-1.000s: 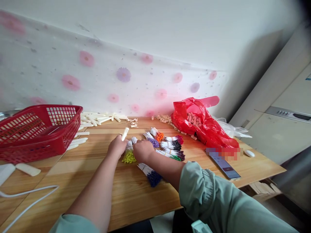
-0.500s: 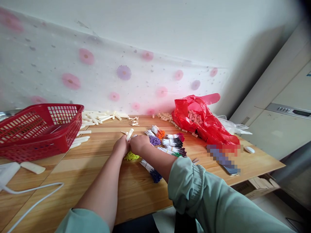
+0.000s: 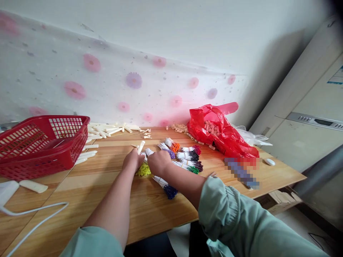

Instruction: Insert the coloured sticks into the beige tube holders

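My left hand [image 3: 132, 160] is closed around a short cream plastic tube [image 3: 141, 147] whose end points up past the fingers. A small pointed piece [image 3: 135, 146] sticks out beside it. My right hand [image 3: 160, 163] is closed just to the right, over the bundles, and its fingertips are hidden from me. Below and between the hands lies a bundle of white sticks with yellow tips [image 3: 144, 170]. Around my right hand are further bundles with orange tips [image 3: 175, 146], purple tips [image 3: 171, 154], green tips [image 3: 193, 169] and dark blue tips [image 3: 169, 191].
On the left stands a red plastic basket [image 3: 66, 146], with long cream pieces [image 3: 100, 131] behind and beside it. A red bag [image 3: 222, 132] of small pinkish pieces [image 3: 212, 128] sits at right. A blurred phone-like object [image 3: 241, 174] and white cable [image 3: 40, 208] lie on the wooden table [image 3: 96, 196].
My right hand has shifted slightly right, away from my left hand, uncovering white sticks between them. My left hand still holds the tube. The whole view has shifted a little.
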`<state>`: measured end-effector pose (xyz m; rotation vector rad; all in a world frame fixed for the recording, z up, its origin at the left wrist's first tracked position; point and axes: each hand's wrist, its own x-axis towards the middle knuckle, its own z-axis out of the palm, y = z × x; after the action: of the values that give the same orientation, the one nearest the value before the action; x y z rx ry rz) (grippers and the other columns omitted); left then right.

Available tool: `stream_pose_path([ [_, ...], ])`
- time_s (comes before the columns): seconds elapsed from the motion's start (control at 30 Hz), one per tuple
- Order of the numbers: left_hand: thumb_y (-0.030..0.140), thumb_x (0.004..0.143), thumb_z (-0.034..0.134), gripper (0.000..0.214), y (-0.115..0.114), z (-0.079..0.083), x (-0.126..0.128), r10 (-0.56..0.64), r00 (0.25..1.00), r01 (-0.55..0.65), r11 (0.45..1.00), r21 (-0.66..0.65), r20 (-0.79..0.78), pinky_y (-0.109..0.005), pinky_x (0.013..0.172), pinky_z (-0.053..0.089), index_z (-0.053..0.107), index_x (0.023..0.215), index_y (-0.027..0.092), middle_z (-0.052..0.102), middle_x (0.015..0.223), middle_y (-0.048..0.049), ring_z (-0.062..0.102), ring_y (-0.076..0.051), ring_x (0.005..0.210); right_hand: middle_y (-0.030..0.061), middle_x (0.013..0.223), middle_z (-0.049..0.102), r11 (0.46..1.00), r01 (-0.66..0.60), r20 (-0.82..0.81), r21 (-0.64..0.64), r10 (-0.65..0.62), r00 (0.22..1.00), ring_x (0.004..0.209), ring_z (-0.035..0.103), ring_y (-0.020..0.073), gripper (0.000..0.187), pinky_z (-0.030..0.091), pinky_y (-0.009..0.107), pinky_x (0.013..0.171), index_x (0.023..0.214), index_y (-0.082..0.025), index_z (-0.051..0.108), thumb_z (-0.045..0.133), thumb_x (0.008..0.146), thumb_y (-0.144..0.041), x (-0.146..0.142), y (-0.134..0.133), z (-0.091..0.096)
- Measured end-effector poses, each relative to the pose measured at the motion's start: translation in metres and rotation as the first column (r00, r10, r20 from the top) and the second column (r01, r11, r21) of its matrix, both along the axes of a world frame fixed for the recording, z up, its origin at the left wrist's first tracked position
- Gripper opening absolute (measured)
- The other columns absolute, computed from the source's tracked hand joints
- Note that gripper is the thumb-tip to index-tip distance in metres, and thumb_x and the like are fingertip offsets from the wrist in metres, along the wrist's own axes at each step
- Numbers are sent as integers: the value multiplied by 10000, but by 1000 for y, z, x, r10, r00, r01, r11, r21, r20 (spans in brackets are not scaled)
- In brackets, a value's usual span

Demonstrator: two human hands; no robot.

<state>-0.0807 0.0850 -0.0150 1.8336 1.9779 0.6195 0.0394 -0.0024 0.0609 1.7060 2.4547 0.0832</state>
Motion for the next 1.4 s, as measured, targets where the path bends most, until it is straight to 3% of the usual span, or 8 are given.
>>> stream_pose_path([
  [0.13, 357, 711, 568, 238, -13, 21, -1, -8, 1000, 6, 998, 56, 28, -288, 550, 358, 607, 869, 183, 686, 840, -125, 631, -278, 730, 160, 828, 692, 995, -50, -134, 81, 60, 989, 803, 663, 269, 135, 489, 372, 693, 824, -116, 667, 543, 798, -161, 47, -18, 9],
  [0.3, 528, 796, 486, 355, -51, 51, 18, -265, 952, 246, 960, 137, 151, -236, 528, 362, 601, 832, 194, 611, 666, -13, 579, -187, 634, 29, 723, 654, 946, -298, -379, 128, 324, 867, 694, 578, 135, 111, 435, 231, 685, 701, -165, 632, 557, 700, -82, 110, -26, 14],
  [0.4, 516, 746, 590, 377, -73, 56, 36, -561, 699, 598, 799, 68, 443, -215, 490, 346, 625, 878, 164, 580, 644, 14, 524, -143, 561, 11, 726, 632, 921, -336, -533, 197, 388, 752, 690, 540, 114, 154, 425, 215, 688, 731, -161, 637, 546, 690, -44, 128, -23, 12],
  [0.47, 462, 721, 641, 341, -81, 55, 46, -566, 615, 644, 763, 65, 549, -213, 490, 344, 629, 853, 147, 581, 666, 7, 503, -130, 557, 5, 713, 617, 915, -325, -629, 239, 401, 666, 682, 528, 113, 141, 426, 216, 673, 725, -161, 638, 562, 685, -48, 133, -19, 8],
  [0.7, 390, 739, 655, 259, -87, 49, 61, -375, 527, 531, 846, 50, 762, -192, 468, 321, 550, 727, 154, 506, 590, 39, 427, -84, 506, 23, 742, 639, 955, -152, -926, 255, 287, 247, 618, 582, 99, 143, 490, 221, 597, 887, -150, 614, 585, 830, -279, 134, -6, -28],
  [0.9, 385, 759, 667, 264, -91, 44, 66, -306, 393, 555, 831, 42, 867, -181, 462, 329, 547, 746, 151, 489, 580, 47, 422, -65, 492, 19, 769, 695, 969, -224, -972, 107, 54, -230, 679, 655, 121, 231, 544, 252, 662, 912, -178, 686, 691, 778, -366, 134, -11, -40],
  [1.2, 428, 753, 680, 285, -90, 38, 72, -352, 357, 606, 792, 72, 865, -226, 520, 395, 568, 757, 166, 540, 598, 21, 486, -102, 529, 14, 736, 684, 966, -227, -957, 123, 55, -286, 647, 642, 112, 146, 540, 259, 648, 834, -164, 680, 686, 790, -303, 134, -22, -30],
  [1.4, 495, 726, 693, 360, -82, 33, 64, -546, 490, 569, 791, 225, 680, -243, 553, 390, 580, 643, 163, 503, 600, 11, 462, -124, 578, 19, 764, 665, 850, 152, -782, 505, 524, -337, 708, 643, 147, 46, 548, 300, 624, 880, -231, 645, 621, 851, -205, 160, -53, 13],
])
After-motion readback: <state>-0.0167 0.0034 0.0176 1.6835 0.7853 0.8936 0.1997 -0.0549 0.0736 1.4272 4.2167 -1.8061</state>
